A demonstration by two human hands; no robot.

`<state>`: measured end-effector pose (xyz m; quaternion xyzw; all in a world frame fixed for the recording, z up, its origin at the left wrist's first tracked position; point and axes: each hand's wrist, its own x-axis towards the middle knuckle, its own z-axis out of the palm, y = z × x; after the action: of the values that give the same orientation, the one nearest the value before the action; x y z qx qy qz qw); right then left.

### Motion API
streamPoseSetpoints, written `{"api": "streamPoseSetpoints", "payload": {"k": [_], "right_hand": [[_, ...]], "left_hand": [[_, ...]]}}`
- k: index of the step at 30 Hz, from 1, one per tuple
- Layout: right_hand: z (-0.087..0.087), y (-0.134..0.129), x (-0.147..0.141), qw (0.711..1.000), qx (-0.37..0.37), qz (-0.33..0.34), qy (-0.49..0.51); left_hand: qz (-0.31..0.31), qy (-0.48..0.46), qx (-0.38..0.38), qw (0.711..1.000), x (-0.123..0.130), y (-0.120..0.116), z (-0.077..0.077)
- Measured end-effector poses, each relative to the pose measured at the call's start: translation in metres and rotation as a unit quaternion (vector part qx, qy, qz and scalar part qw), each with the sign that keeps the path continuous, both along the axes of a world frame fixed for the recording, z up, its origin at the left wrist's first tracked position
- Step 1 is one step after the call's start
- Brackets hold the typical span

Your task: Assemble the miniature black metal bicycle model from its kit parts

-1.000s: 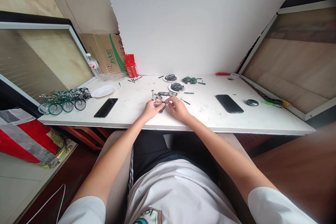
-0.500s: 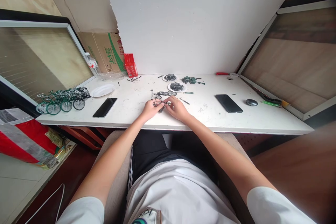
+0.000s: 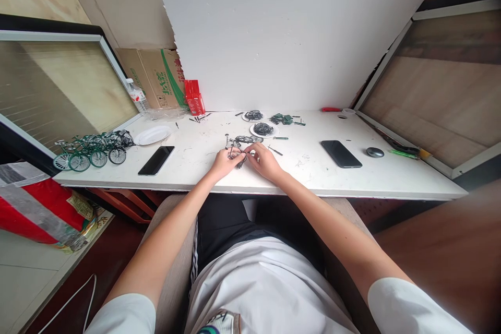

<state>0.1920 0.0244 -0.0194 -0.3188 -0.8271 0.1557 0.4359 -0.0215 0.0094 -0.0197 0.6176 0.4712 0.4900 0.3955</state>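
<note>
Bike (image 3: 234,153), small and dark, is clamped in a person's left hand (image 3: 223,164) near the desk's (image 3: 309,180) front edge; the right hand's (image 3: 267,162) fingertips bunch beside it, their grip unclear. Little has shifted within a second, suggesting fine work at one spot.

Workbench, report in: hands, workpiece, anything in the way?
Left hand gripping model bicycle. Right hand close at its right side. Hands partly hiding it. Phones off to both sides.
</note>
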Motion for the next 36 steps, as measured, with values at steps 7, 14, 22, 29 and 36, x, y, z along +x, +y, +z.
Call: {"api": "streamPoseSetpoints", "payload": {"k": [7,14,22,29,36], "right_hand": [[0.0028,-0.0021,-0.0001,1.000,-0.003,0.008,-0.003],[0.0052,-0.0039,-0.0008,1.000,-0.009,0.013,-0.004],[0.0043,-0.0030,-0.0006,1.000,-0.013,0.009,-0.008],[0.0054,-0.0037,-0.0007,1.000,-0.018,0.012,-0.011],[0.0053,-0.0038,-0.0004,1.000,-0.025,0.009,-0.012]], "left_hand": [[0.001,0.005,-0.001,1.000,0.0002,0.0000,0.0006],[0.003,0.014,-0.004,1.000,-0.0001,0.0002,0.0006],[0.001,0.015,-0.001,1.000,0.0003,-0.0006,0.0012],[0.000,0.019,0.001,1.000,-0.0002,0.0004,0.0005],[0.000,0.017,0.000,1.000,0.0002,0.0010,-0.0001]]}}
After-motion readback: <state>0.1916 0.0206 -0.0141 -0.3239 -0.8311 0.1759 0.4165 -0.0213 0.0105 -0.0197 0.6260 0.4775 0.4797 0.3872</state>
